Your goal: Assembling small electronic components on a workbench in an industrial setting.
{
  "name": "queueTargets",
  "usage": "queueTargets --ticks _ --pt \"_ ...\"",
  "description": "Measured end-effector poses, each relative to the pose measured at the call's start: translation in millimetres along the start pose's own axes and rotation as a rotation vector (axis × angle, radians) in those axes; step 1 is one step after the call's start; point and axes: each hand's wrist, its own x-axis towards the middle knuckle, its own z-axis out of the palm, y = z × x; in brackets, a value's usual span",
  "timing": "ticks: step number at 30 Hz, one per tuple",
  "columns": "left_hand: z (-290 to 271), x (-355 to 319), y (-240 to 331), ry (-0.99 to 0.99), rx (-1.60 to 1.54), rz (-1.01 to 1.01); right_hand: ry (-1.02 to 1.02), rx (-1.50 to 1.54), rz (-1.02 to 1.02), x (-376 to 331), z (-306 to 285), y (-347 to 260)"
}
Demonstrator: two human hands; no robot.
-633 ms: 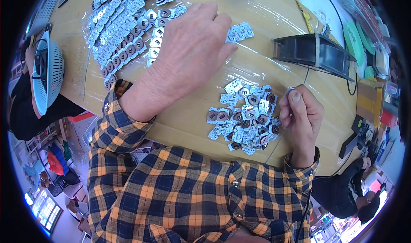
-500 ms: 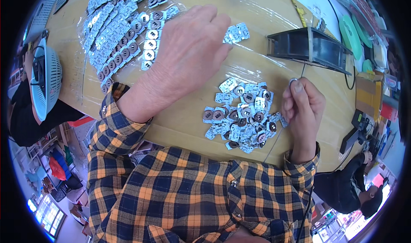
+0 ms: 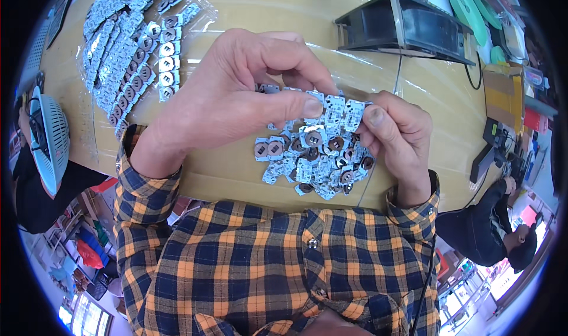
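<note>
Both hands meet over a loose pile of small silver metal parts (image 3: 316, 158) with round brown centres, lying on the tan table (image 3: 248, 16). My left hand (image 3: 236, 96) pinches a short strip of joined parts (image 3: 334, 108) between thumb and fingers. My right hand (image 3: 396, 132) grips the other end of the same strip (image 3: 354, 116) with thumb and forefinger. The strip sits just above the pile.
Rows of the same parts (image 3: 127, 46) lie in clear plastic at the upper left. A black box-shaped device (image 3: 408, 28) with a cable stands at the upper right. A white fan (image 3: 47, 140) is at the left, a seated person (image 3: 491, 229) at the right.
My left hand has come down from the table's middle to the pile. My right hand has risen to meet it, and both now hold a strip of parts.
</note>
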Motion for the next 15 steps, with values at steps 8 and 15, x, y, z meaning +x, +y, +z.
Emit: queueTargets --ticks 8,15 --pt "0.7 1.8 -0.9 0.034 -0.004 -0.006 0.003 -0.085 -0.048 -1.6 -0.3 -2.5" --pt "4.3 1.4 -11.2 -0.026 0.062 0.109 -0.068 -0.246 -0.222 1.5 0.2 0.9"
